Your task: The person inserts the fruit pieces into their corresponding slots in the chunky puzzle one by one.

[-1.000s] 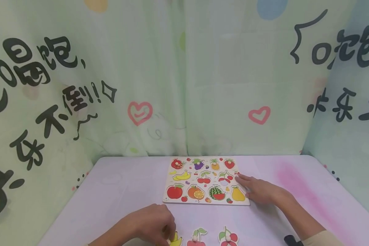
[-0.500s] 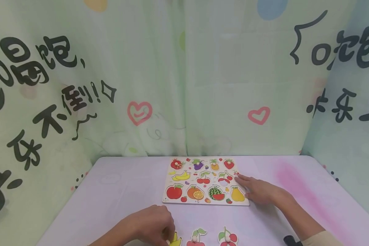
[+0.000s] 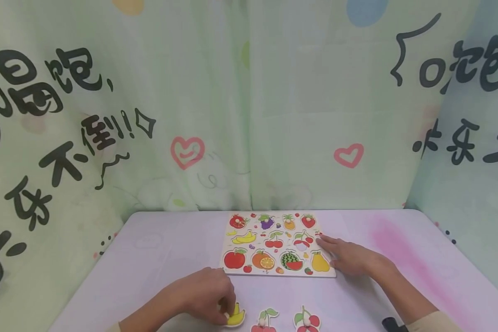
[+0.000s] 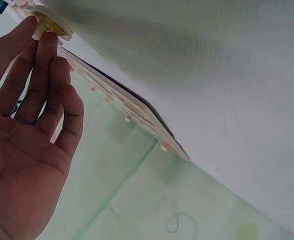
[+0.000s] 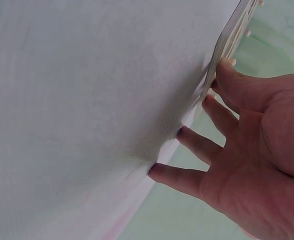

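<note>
My left hand (image 3: 209, 295) pinches a banana piece (image 3: 236, 317) by its pale round knob (image 4: 38, 33), thumb and fingertips meeting on it, the remaining fingers loosely bent; whether the piece clears the surface I cannot tell. It is thin and flat, yellow with a white border, just in front of the puzzle board (image 3: 294, 274). My right hand (image 3: 352, 258) lies with fingers spread at the board's right edge, thumb touching that edge and outer fingertips resting on the pale tablecloth (image 3: 170, 249). The rectangular board shows three rows of four fruit shapes, pomegranate to pear, bananas in the middle row; little knobs stand up from it. To the right of my pinch lie a cherry piece (image 3: 265, 323), partly cut off, and a second cherry piece (image 3: 307, 320), both knobbed. Behind hangs a soft green printed curtain (image 3: 290, 161).
</note>
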Demonstrator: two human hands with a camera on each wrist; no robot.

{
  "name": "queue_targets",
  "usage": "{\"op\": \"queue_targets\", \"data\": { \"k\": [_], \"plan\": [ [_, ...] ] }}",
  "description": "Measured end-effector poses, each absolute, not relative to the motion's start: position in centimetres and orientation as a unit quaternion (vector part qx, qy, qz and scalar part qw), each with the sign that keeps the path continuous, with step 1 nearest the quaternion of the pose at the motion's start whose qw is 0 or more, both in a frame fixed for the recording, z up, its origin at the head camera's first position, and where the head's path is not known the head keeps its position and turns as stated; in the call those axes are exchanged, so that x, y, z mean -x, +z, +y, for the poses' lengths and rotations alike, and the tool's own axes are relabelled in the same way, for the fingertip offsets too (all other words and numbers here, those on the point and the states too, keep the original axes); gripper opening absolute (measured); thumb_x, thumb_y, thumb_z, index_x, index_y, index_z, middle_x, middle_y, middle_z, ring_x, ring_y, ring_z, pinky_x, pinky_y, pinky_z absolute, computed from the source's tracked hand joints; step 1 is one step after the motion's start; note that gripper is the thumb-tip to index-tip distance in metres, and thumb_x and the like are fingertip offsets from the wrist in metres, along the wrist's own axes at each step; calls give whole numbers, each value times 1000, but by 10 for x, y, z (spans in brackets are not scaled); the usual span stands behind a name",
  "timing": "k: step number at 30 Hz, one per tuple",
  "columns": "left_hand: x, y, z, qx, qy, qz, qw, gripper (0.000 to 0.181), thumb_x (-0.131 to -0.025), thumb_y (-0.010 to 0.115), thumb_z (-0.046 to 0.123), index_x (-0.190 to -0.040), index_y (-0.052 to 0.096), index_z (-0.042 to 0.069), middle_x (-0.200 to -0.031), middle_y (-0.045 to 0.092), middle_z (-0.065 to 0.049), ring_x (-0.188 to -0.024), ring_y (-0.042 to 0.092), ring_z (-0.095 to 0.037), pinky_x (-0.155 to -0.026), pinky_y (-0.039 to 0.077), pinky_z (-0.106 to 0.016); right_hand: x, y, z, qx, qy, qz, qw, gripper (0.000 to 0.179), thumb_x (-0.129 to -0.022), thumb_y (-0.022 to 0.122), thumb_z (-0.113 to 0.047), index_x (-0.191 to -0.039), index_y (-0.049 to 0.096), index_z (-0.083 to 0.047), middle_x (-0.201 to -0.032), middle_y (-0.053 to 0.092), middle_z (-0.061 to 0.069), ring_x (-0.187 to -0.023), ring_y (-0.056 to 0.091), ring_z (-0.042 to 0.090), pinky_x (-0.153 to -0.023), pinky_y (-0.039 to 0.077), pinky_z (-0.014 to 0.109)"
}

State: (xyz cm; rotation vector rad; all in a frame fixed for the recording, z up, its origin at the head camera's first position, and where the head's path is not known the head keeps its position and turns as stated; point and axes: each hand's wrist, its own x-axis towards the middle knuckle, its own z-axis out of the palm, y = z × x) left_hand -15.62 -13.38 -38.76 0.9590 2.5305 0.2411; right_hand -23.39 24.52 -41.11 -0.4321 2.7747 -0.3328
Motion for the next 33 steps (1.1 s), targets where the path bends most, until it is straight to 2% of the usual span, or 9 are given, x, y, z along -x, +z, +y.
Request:
{"op": "queue_targets", "data": {
  "k": [16,22,33],
  "plan": [
    [217,-383,-134,-359,67,919,150,5,-85,87,26,-89,83,27,-71,65,19,-68,55,-2,-67,50,-18,235,-411,246,152,-124,968,158,69,-96,71,-18,-159,43,-11,-167,35,19,-148,35,53,-110,38,71],
    [235,-385,-131,-338,70,927,148,8,-85,87,24,-92,83,28,-78,68,18,-73,58,-4,-69,51,-19,235,-411,245,153,-118,969,155,69,-96,71,-19,-159,43,-12,-166,35,18,-148,36,52,-110,40,70],
    [264,-385,-127,-294,76,942,143,7,-85,87,26,-91,82,27,-78,67,16,-78,60,-7,-70,53,-22,234,-412,246,153,-119,968,157,69,-96,71,-20,-159,43,-12,-167,35,18,-148,34,53,-110,39,71]
  ]
}}
